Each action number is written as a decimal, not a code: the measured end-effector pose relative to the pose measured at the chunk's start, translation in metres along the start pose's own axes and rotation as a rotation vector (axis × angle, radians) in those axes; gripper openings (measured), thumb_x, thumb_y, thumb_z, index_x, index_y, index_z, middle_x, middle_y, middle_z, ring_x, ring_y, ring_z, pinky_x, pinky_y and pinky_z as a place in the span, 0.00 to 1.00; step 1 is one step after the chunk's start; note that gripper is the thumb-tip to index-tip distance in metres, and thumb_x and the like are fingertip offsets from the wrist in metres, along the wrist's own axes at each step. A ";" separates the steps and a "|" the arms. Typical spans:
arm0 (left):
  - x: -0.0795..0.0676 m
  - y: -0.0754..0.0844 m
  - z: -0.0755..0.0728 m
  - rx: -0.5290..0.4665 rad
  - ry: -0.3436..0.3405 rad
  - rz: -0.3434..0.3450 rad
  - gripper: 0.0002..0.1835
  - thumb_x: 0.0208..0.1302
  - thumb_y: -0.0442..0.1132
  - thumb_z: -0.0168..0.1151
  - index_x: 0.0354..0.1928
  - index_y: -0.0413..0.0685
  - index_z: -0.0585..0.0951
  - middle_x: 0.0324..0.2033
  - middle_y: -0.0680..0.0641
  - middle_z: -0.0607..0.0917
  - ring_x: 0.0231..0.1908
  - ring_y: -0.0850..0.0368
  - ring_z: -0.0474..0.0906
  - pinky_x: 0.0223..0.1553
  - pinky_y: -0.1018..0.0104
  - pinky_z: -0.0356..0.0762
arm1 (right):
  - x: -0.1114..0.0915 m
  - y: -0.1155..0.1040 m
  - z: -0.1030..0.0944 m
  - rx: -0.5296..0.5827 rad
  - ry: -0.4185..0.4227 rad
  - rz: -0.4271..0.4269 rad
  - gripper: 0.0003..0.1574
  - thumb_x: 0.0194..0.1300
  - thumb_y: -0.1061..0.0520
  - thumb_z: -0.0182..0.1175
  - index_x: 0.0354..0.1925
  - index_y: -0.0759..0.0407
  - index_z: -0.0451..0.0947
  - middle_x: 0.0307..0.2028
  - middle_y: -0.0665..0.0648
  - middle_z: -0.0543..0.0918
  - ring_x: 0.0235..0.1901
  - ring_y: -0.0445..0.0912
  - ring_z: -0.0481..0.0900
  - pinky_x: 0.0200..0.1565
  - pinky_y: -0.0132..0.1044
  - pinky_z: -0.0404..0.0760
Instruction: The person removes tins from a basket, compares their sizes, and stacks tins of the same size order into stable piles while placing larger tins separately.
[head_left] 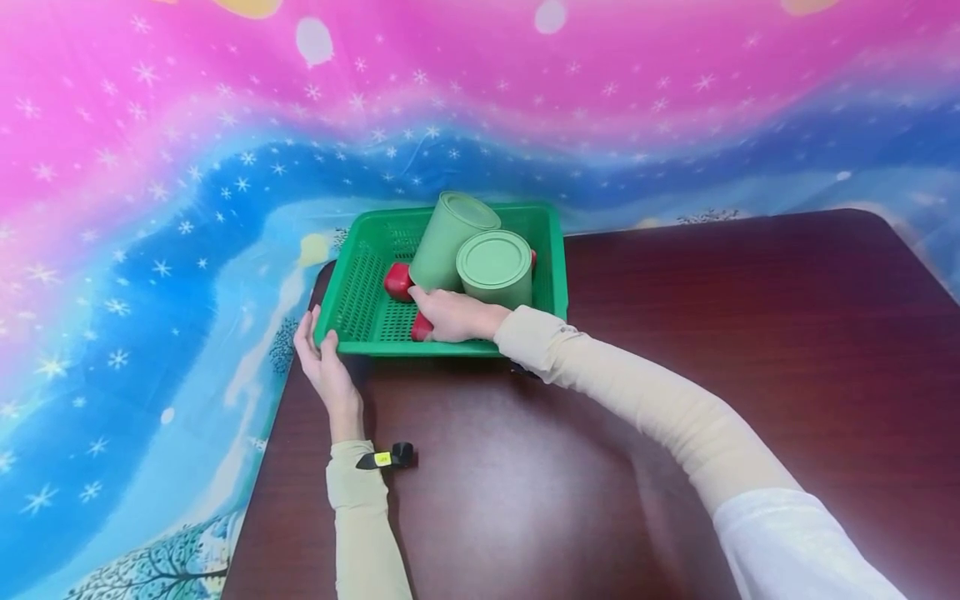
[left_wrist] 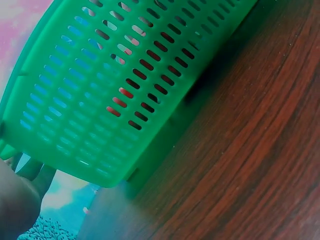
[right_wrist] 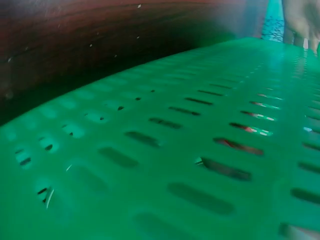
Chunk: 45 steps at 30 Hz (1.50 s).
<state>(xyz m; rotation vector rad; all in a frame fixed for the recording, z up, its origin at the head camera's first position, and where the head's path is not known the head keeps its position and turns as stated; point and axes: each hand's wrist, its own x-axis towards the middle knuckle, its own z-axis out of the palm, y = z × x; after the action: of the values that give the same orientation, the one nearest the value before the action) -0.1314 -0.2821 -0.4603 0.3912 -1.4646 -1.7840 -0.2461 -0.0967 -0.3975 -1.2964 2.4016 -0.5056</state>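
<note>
A green perforated plastic basket [head_left: 367, 346] stands at the table's far left. My left hand [head_left: 327, 375] holds its front left corner, thumb over the rim and fingers outside. In the left wrist view this hand [left_wrist: 19, 200] is partly visible beside the basket wall [left_wrist: 115, 155]. My right hand [head_left: 457, 317] reaches over the front rim and grips a small red block [head_left: 422, 327]; its fingertips are partly hidden. Just beyond lies another rounded red block [head_left: 398, 282]. Two pale green cans sit inside: a tilted can [head_left: 450, 237] and a more upright can [head_left: 495, 267].
The dark brown wooden table [head_left: 712, 333] extends to the right of the basket. A colourful printed cloth [head_left: 480, 108] hangs behind and to the left. A black strap [head_left: 386, 458] with a camera is on my left wrist. Red shows behind the upright can.
</note>
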 end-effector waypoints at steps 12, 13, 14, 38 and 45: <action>0.000 0.000 0.000 -0.005 0.017 -0.002 0.25 0.74 0.28 0.48 0.71 0.39 0.71 0.71 0.45 0.75 0.73 0.57 0.63 0.65 0.66 0.61 | 0.006 -0.002 0.001 -0.048 -0.027 0.021 0.37 0.74 0.53 0.62 0.71 0.64 0.59 0.32 0.57 0.78 0.33 0.50 0.80 0.37 0.40 0.78; 0.000 -0.001 -0.001 -0.005 0.016 -0.002 0.25 0.74 0.28 0.48 0.71 0.39 0.71 0.71 0.45 0.74 0.73 0.57 0.63 0.65 0.66 0.61 | 0.006 -0.002 0.002 -0.048 -0.030 0.024 0.37 0.74 0.52 0.62 0.71 0.64 0.59 0.32 0.57 0.78 0.33 0.50 0.80 0.37 0.40 0.78; 0.000 -0.001 -0.001 -0.004 0.015 -0.003 0.25 0.74 0.28 0.48 0.71 0.39 0.71 0.71 0.45 0.74 0.73 0.57 0.63 0.65 0.66 0.61 | 0.006 -0.002 0.002 -0.050 -0.033 0.026 0.37 0.74 0.52 0.62 0.71 0.64 0.59 0.32 0.57 0.78 0.33 0.50 0.80 0.37 0.40 0.77; -0.001 -0.005 0.003 -0.001 0.008 -0.012 0.24 0.74 0.29 0.48 0.71 0.41 0.71 0.71 0.46 0.74 0.72 0.57 0.63 0.65 0.65 0.62 | -0.004 -0.004 -0.007 0.183 0.016 0.138 0.57 0.70 0.51 0.65 0.81 0.66 0.43 0.38 0.58 0.80 0.42 0.48 0.80 0.46 0.40 0.77; 0.000 -0.001 0.001 0.002 0.012 -0.007 0.25 0.73 0.28 0.47 0.70 0.39 0.71 0.71 0.45 0.74 0.73 0.57 0.63 0.66 0.65 0.61 | -0.019 -0.008 -0.016 0.323 0.101 0.070 0.60 0.65 0.57 0.66 0.81 0.65 0.42 0.35 0.58 0.82 0.34 0.47 0.80 0.42 0.38 0.77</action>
<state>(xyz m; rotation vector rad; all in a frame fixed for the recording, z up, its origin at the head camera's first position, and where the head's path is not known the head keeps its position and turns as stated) -0.1326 -0.2811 -0.4611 0.4077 -1.4585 -1.7826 -0.2381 -0.0824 -0.3765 -1.0658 2.3119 -0.9145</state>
